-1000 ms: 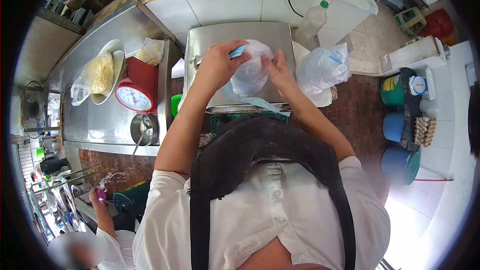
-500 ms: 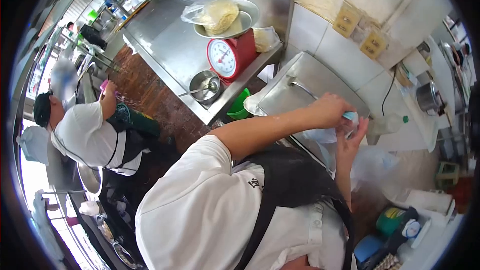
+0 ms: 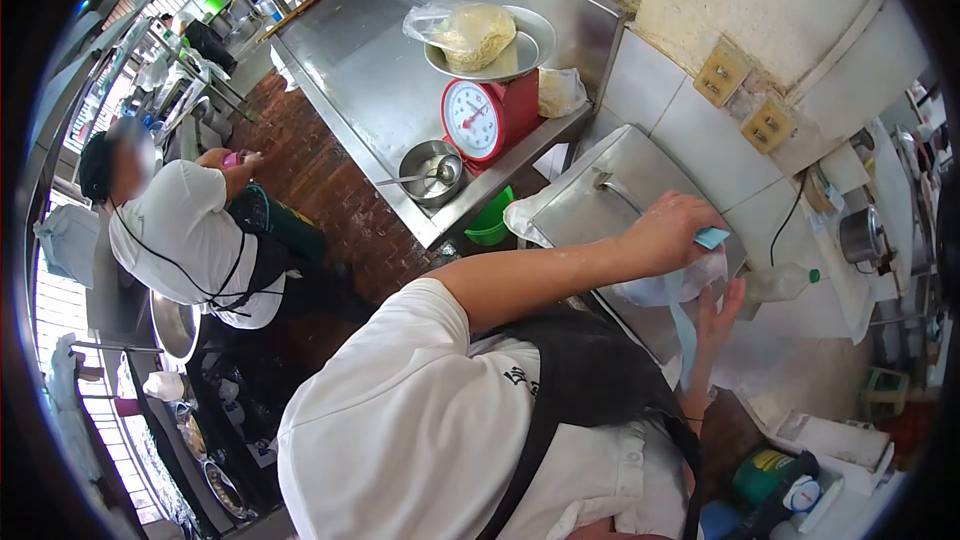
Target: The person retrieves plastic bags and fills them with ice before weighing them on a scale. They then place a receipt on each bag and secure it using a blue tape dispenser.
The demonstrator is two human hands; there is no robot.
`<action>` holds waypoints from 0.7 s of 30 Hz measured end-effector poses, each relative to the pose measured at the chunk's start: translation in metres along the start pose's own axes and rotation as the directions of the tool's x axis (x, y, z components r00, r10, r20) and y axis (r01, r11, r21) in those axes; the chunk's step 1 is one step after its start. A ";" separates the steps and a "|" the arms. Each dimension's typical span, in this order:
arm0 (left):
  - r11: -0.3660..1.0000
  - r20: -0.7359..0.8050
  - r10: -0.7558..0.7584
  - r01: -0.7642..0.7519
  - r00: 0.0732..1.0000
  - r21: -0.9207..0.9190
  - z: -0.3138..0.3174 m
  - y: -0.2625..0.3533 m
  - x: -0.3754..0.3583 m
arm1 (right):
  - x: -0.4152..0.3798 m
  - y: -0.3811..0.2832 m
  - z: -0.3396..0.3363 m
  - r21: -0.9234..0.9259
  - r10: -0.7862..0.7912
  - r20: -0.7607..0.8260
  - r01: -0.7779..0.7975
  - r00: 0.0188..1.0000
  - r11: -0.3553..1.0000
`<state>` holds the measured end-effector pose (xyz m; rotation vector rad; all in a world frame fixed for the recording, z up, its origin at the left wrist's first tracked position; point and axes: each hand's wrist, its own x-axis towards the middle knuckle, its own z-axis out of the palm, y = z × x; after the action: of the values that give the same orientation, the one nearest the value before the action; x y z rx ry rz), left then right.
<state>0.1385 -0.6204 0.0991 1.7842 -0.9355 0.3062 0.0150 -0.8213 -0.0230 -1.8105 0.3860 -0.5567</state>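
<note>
My left hand (image 3: 674,232) is closed on a light blue strip (image 3: 711,237), whose end sticks out past the fingers. More light blue material (image 3: 686,332) hangs below toward my right wrist. Just beneath my left hand is a clear plastic bag (image 3: 650,290) with something whitish (image 3: 707,270) by it, too blurred to name. My right hand (image 3: 716,312) is beside this bundle, fingers stretched upward and apart; whether its palm touches the bag is hidden. Both hands are above a steel lid with a handle (image 3: 610,182).
A steel table (image 3: 350,70) carries a red scale (image 3: 475,120), a bagged pale food (image 3: 475,32) on its pan, and a pot (image 3: 432,172) with a spoon. Below stands a green bucket (image 3: 490,218). A plastic bottle (image 3: 785,283) is at right. A co-worker (image 3: 180,220) stands left.
My left hand has lifted slightly away from my right, and more of the light blue strip shows. My right fingers have straightened. The view has shifted a little.
</note>
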 end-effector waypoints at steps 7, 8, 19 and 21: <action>0.998 0.107 -0.029 0.023 0.994 0.059 0.004 -0.016 -0.002 | -0.006 -0.013 -0.002 0.003 0.032 -0.015 -0.032 0.999 0.999; 0.998 0.069 -0.013 0.008 0.998 0.068 0.003 -0.015 0.001 | -0.005 -0.011 -0.003 0.005 0.030 -0.019 -0.030 0.999 1.000; 0.997 0.011 -0.013 0.013 1.000 0.073 0.007 -0.023 0.014 | -0.005 0.001 -0.005 0.126 0.098 -0.106 -0.085 0.990 0.988; 0.999 -0.153 0.003 -0.010 0.988 -0.041 -0.002 -0.013 0.031 | 0.003 0.011 -0.009 0.086 0.089 -0.103 -0.081 0.991 0.993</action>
<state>0.1685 -0.6305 0.1098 1.6945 -0.8328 0.4191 0.0132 -0.8333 -0.0305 -1.6822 0.5035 -0.6024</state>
